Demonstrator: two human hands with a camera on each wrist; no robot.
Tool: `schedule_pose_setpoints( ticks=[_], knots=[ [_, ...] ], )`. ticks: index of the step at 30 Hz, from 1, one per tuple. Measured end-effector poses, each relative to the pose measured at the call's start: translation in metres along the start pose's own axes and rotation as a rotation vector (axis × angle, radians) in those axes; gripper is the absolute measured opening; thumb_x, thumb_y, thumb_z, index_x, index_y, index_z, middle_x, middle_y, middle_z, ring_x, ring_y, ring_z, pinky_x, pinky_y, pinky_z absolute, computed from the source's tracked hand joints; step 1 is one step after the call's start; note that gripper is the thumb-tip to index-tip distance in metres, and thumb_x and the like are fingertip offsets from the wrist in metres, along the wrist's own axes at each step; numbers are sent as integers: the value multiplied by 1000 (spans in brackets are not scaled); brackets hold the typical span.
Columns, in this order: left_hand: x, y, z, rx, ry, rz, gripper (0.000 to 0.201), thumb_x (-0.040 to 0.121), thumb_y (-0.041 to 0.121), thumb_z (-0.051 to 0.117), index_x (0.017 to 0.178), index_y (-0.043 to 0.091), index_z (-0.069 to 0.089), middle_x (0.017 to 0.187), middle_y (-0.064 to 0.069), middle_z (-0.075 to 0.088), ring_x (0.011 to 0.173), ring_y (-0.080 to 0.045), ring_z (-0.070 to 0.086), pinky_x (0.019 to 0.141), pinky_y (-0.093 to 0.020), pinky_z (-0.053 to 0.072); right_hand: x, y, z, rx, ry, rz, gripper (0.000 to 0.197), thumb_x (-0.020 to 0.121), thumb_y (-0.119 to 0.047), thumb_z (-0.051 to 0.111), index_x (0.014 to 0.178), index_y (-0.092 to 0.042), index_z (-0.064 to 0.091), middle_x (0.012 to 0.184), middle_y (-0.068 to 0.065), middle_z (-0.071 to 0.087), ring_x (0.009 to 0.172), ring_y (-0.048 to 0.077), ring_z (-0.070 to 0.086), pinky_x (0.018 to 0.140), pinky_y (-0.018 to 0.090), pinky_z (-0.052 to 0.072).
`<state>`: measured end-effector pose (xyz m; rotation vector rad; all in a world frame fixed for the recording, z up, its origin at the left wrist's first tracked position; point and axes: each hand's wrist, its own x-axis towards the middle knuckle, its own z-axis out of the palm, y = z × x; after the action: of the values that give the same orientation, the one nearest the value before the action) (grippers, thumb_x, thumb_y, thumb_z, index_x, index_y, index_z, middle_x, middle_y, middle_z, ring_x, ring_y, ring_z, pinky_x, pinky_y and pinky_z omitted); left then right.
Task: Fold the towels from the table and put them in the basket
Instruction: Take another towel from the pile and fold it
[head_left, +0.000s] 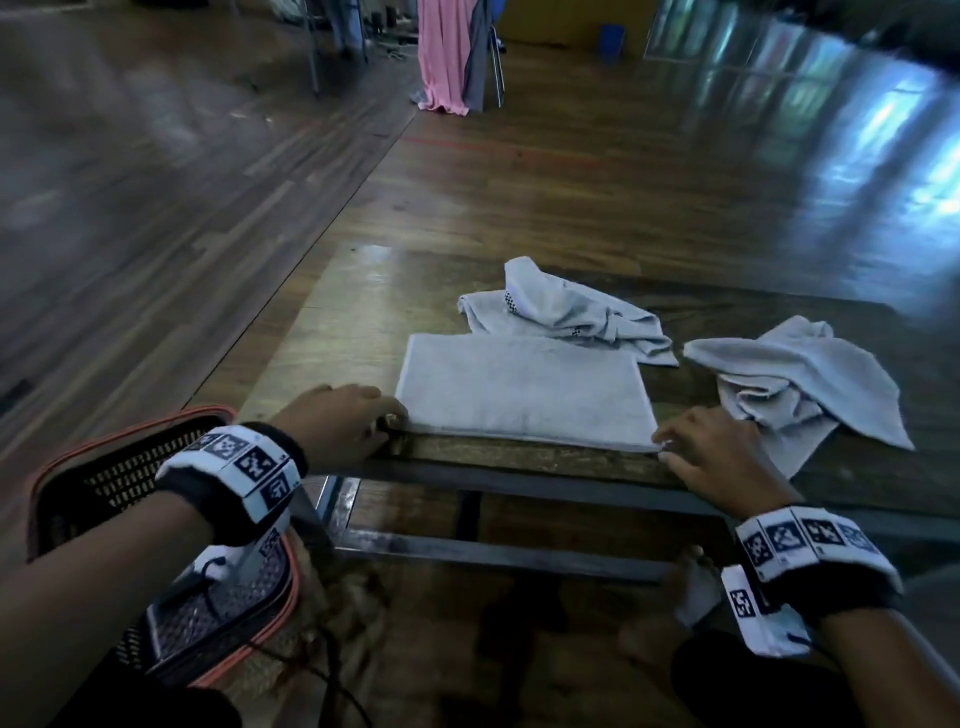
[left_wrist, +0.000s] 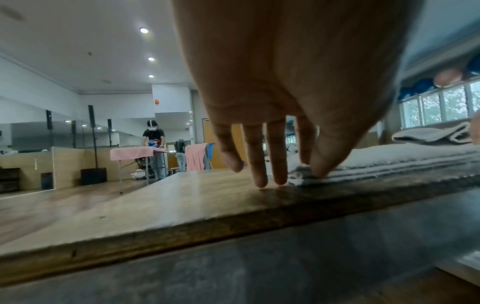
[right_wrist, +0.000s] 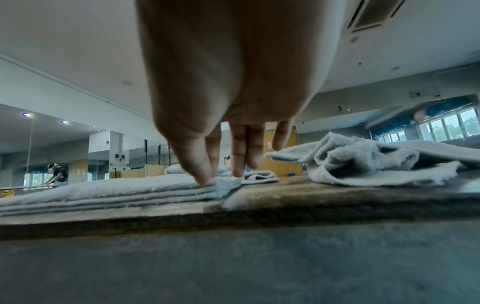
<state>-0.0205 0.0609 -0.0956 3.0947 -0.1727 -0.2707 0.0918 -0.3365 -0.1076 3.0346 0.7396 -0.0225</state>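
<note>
A grey towel (head_left: 524, 389), folded flat into a rectangle, lies near the front edge of the wooden table (head_left: 337, 332). My left hand (head_left: 389, 418) pinches its near left corner; in the left wrist view the thumb and forefinger (left_wrist: 309, 166) sit on that corner while the other fingertips touch the wood. At the near right corner my right hand (head_left: 667, 444) pinches the stacked layers (right_wrist: 210, 176). Two crumpled grey towels lie beyond: one (head_left: 571, 317) behind the folded towel, one (head_left: 800, 374) to the right. The black mesh basket (head_left: 104, 478) with an orange rim stands low at the left, under my left forearm.
The table's dark metal frame (head_left: 493, 551) runs below the front edge. Pink cloth (head_left: 441, 52) hangs on a rack far across the wooden floor. Another person (left_wrist: 153, 148) stands at a pink-covered table in the distance.
</note>
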Motion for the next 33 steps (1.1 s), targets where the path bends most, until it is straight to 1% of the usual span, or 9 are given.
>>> schedule_pose_setpoints(
  ticks=[4, 6, 8, 10, 12, 16, 20, 27, 33],
  knots=[
    [0, -2, 11, -20, 226, 51, 31, 91, 32, 48, 121, 28, 55, 123, 7, 54, 112, -14, 51, 88, -32, 39, -4, -8, 6, 66, 125, -23, 31, 80, -20, 68, 110, -17, 65, 106, 8, 63, 102, 32, 55, 83, 41, 42],
    [0, 2, 17, -31, 206, 103, 33, 92, 32, 47, 125, 26, 52, 130, 8, 50, 117, -13, 49, 90, -31, 39, -6, -15, 10, 72, 116, -71, 41, 82, -17, 65, 123, -14, 57, 118, 9, 61, 109, 32, 54, 89, 44, 45],
    [1, 6, 19, -70, 152, 107, 30, 94, 34, 44, 122, 27, 52, 127, 9, 52, 107, -12, 53, 84, -27, 39, -8, -21, 13, 67, 43, -79, 42, 86, -16, 57, 128, -18, 52, 127, 2, 56, 119, 25, 49, 97, 42, 39],
    [1, 9, 13, -9, 154, 88, 25, 94, 40, 40, 109, 31, 57, 111, 12, 59, 90, -10, 56, 77, -24, 34, -10, -23, 13, 59, 51, -51, 33, 86, -13, 53, 116, -25, 58, 121, -4, 59, 117, 19, 50, 97, 39, 32],
    [1, 14, 8, 74, 205, 84, 25, 92, 43, 37, 97, 31, 58, 99, 12, 62, 86, -11, 58, 82, -28, 33, -12, -27, 6, 58, 144, 4, 24, 84, -10, 53, 98, -28, 62, 106, -6, 65, 106, 17, 55, 94, 38, 29],
    [11, 43, 9, -51, 343, 21, 32, 94, 34, 38, 119, 20, 52, 127, 1, 55, 118, -19, 50, 99, -37, 32, 2, -52, 0, 158, 256, 37, 28, 79, -6, 51, 99, -24, 60, 97, -3, 65, 97, 20, 58, 93, 41, 34],
    [44, 81, 17, -124, 251, 21, 49, 97, 34, 31, 142, 17, 30, 153, -4, 29, 140, -19, 26, 112, -40, 20, 29, -97, 8, 259, 224, -8, 35, 86, -12, 46, 118, -23, 54, 119, -1, 60, 112, 19, 52, 98, 40, 35],
    [60, 78, 54, -5, 144, 39, 56, 98, 43, 12, 149, 21, 7, 159, -3, 4, 146, -19, 3, 117, -44, 3, 31, -124, 45, 62, 58, -143, 48, 98, -39, 21, 145, -31, 25, 155, 1, 25, 143, 19, 21, 113, 44, 21],
    [40, 34, 62, -32, 148, -81, 67, 89, 51, 2, 149, 22, 4, 159, 0, 3, 146, -15, 0, 117, -45, 0, 11, -47, 50, 51, -25, 92, 49, 99, -41, 14, 148, -37, 10, 160, -2, 6, 147, 18, 4, 116, 48, 7]
  ],
)
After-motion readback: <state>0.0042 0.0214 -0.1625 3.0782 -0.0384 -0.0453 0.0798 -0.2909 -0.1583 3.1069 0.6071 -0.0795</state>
